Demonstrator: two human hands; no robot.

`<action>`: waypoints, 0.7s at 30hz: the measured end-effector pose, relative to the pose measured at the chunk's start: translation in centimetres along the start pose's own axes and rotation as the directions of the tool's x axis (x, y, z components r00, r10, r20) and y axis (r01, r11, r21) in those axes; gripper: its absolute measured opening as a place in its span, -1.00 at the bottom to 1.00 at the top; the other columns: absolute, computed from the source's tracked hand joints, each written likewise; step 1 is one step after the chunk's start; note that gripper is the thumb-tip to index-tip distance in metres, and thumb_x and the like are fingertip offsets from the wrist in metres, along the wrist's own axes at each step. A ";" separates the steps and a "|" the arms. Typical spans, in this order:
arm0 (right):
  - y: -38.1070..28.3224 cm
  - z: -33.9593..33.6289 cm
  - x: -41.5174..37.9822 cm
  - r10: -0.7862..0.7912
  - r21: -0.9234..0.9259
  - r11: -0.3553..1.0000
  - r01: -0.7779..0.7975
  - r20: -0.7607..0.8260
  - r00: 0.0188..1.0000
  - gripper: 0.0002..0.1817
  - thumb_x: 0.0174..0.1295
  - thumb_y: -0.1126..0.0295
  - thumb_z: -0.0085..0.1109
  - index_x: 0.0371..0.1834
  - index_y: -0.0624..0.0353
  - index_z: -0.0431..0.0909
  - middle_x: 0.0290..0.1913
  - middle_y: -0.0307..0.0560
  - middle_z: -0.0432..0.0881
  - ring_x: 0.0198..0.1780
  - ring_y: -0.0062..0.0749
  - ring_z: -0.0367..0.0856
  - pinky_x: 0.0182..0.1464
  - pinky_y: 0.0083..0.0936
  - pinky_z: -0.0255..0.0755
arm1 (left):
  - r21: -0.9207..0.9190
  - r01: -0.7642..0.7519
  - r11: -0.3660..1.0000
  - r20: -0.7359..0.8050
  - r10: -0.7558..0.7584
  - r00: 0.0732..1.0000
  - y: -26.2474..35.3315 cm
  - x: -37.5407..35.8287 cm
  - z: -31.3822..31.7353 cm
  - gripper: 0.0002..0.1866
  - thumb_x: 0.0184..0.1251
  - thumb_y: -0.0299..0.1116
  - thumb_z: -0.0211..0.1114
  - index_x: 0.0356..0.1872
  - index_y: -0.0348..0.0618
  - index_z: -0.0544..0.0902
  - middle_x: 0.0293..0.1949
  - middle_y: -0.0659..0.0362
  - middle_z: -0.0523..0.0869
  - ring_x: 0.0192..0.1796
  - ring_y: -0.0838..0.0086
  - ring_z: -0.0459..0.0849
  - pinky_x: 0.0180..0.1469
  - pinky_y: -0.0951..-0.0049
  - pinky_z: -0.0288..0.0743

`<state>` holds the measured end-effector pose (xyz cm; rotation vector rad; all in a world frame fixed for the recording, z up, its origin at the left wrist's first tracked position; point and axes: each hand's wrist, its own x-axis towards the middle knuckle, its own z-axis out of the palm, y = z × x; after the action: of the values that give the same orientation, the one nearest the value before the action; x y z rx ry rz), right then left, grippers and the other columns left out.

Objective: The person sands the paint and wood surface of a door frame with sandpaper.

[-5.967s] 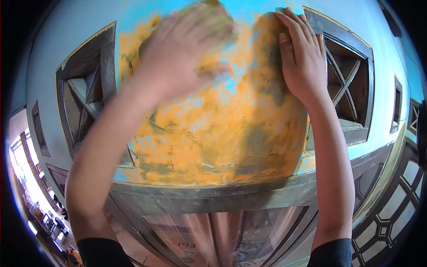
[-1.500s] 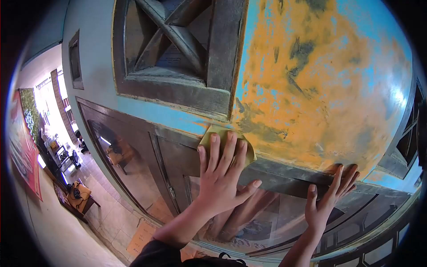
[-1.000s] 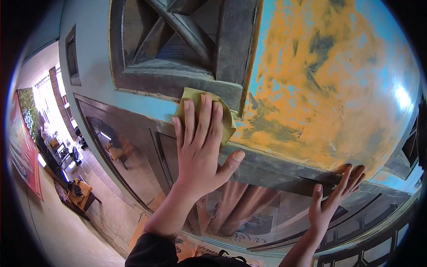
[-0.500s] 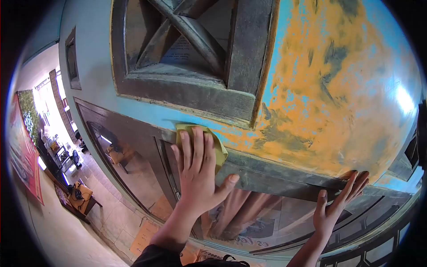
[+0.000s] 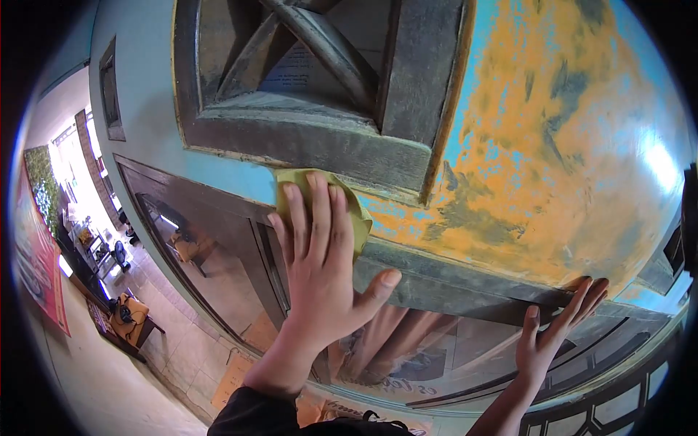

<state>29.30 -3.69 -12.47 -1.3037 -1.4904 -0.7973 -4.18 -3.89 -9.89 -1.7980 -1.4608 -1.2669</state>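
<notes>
My left hand (image 5: 313, 254) presses a yellow-green sheet (image 5: 358, 218), like sandpaper, flat on the wall strip between the dark vent frame (image 5: 305, 145) and the door frame below. Its fingers point up over the sheet and the thumb sticks out to the right. At the lower right, my right hand (image 5: 554, 330) holds nothing. Its fingers are stretched out, with the tips against the wall's lower edge. The wall (image 5: 531, 160) has orange paint with grey smears and blue patches; a light blue strip (image 5: 225, 174) runs left of the sheet.
Glass panes (image 5: 414, 349) in dark frames lie below the wall strip, with brown curtains behind. On the left, a passage with a tiled floor (image 5: 178, 338) holds a chair (image 5: 131, 320) with dark things on it. A red banner (image 5: 43, 269) hangs at the far left.
My left hand and the sheet have moved up and slightly left along the wall, and more of the sheet shows. The whole view has shifted a little. My right hand keeps its place at the wall's edge.
</notes>
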 end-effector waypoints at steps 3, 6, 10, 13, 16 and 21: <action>-0.2 0.2 0.2 -0.002 0.004 1.000 0.002 -0.015 1.000 -0.06 0.47 -0.27 -0.03 0.75 -0.06 -0.13 0.76 0.04 -0.25 0.74 0.11 -0.41 0.64 0.22 -0.43 | 0.004 -0.015 1.000 0.035 0.015 0.999 0.6 -2.9 1.2 0.07 0.43 0.33 0.10 0.58 -0.49 0.08 0.64 -0.34 -0.03 0.67 -0.33 -0.20 0.56 -0.39 -0.39; -0.2 0.1 0.1 -0.002 -0.007 1.000 0.002 -0.010 1.000 -0.06 0.47 -0.27 -0.03 0.75 -0.06 -0.13 0.76 0.04 -0.26 0.74 0.11 -0.40 0.64 0.21 -0.43 | 0.032 -0.024 0.999 0.056 0.023 0.998 0.6 -2.3 1.1 0.07 0.43 0.33 0.10 0.59 -0.50 0.07 0.63 -0.35 -0.01 0.67 -0.32 -0.19 0.56 -0.38 -0.38; -0.3 -0.1 -0.1 0.009 0.000 1.000 -0.009 0.011 1.000 -0.06 0.46 -0.26 -0.02 0.74 -0.05 -0.12 0.76 0.04 -0.26 0.74 0.11 -0.40 0.64 0.22 -0.43 | 0.038 -0.030 0.999 0.078 0.027 0.997 0.9 -0.3 -0.5 0.06 0.43 0.31 0.12 0.59 -0.48 0.08 0.63 -0.33 0.01 0.67 -0.32 -0.18 0.57 -0.38 -0.39; -0.2 -0.3 0.1 0.002 -0.004 1.000 -0.002 0.023 1.000 -0.06 0.46 -0.24 0.00 0.74 -0.03 -0.10 0.76 0.06 -0.26 0.74 0.13 -0.41 0.64 0.22 -0.41 | 0.024 -0.025 0.999 0.071 0.023 0.997 1.4 -2.6 0.9 0.07 0.42 0.31 0.14 0.58 -0.49 0.09 0.63 -0.34 0.00 0.67 -0.34 -0.17 0.57 -0.37 -0.35; -0.3 -0.5 0.0 -0.016 -0.039 0.999 0.018 0.028 0.999 -0.09 0.46 -0.21 0.02 0.73 -0.04 -0.05 0.76 0.10 -0.25 0.74 0.18 -0.41 0.62 0.28 -0.42 | -0.012 -0.059 0.998 0.032 0.059 0.998 1.3 -1.9 1.2 0.06 0.42 0.30 0.15 0.58 -0.49 0.10 0.63 -0.34 0.00 0.66 -0.36 -0.18 0.57 -0.37 -0.31; -1.2 0.1 0.3 -0.061 -0.036 0.998 0.061 0.010 0.998 -0.18 0.40 -0.17 0.14 0.68 -0.23 0.14 0.72 0.30 -0.24 0.69 0.47 -0.42 0.50 0.56 -0.44 | -0.045 -0.073 0.996 0.044 0.075 0.996 1.9 -0.7 0.4 0.00 0.37 0.22 0.25 0.54 -0.47 0.21 0.63 -0.28 0.04 0.66 -0.36 -0.17 0.52 -0.48 -0.28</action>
<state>28.18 -3.80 -12.10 -1.2955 -1.5356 -0.8618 -2.24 -4.51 -10.36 -1.9026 -1.3877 -1.2374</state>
